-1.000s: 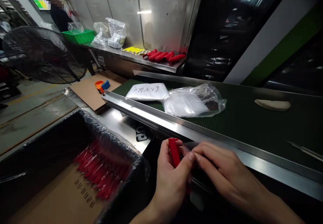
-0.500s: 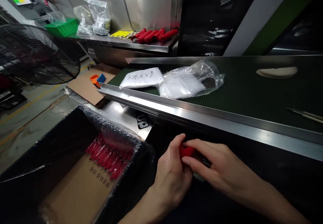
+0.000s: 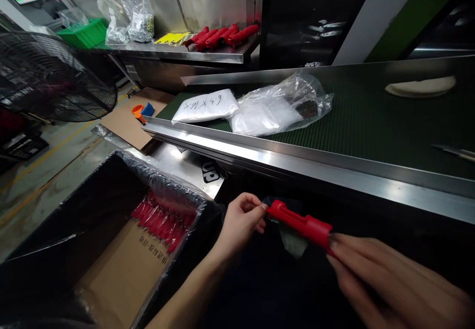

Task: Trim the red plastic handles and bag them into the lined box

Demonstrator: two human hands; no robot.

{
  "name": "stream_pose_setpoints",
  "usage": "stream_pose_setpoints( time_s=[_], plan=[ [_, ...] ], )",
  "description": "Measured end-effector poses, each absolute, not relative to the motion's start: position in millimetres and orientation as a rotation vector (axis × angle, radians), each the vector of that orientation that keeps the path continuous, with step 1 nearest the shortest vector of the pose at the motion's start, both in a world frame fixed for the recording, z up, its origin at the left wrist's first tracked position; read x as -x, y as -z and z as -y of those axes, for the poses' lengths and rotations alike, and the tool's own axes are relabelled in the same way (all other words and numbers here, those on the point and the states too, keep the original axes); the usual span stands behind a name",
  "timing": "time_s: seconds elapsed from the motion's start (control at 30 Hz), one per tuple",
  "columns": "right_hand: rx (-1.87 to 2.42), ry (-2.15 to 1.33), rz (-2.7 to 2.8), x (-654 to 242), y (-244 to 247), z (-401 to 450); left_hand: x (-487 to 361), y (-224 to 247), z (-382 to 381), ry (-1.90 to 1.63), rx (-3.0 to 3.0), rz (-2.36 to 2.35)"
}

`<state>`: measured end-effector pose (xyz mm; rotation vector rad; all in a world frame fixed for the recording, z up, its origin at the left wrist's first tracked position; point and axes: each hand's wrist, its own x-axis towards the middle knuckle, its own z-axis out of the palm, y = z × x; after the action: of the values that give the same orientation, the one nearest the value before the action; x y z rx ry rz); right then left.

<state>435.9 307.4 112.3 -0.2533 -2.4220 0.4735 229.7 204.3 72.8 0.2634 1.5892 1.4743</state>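
A red plastic tubular part (image 3: 299, 222) with a long slot in its upper side is held level in front of the conveyor. My right hand (image 3: 374, 269) grips its wider right end between thumb and fingers, slightly blurred. At the narrower left end, the thumb and index finger of my left hand (image 3: 243, 215) pinch the tip. Beneath the part shows a pale, translucent piece (image 3: 295, 242); what it is I cannot make out. Similar bagged red parts (image 3: 165, 220) lie in a row inside a lined box at left.
The black-lined box (image 3: 202, 208) has cardboard at its bottom. A metal rail (image 3: 297, 157) edges the green conveyor belt (image 3: 356, 121), which carries plastic bag packs (image 3: 267, 116), a pale curved piece (image 3: 421, 87) and a thin tool (image 3: 454, 151). More red parts (image 3: 222, 37) lie on the back shelf. A fan (image 3: 55, 79) stands left.
My hands have moved apart, the right one to the right and lower. The red tubular part, mostly hidden between them before, now shows along its length.
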Motion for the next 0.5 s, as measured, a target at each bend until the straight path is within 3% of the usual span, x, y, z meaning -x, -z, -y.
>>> stream_pose_setpoints(
  time_s=[0.23,0.5],
  plan=[
    [0.194,-0.332,2.482,-430,-106,-303,-230,-72,-195,-1.549,-0.114,-1.444],
    [-0.152,-0.178,2.664,-420,-96,-302,-228,-74,-187,-1.590,-0.232,-1.498]
  ],
)
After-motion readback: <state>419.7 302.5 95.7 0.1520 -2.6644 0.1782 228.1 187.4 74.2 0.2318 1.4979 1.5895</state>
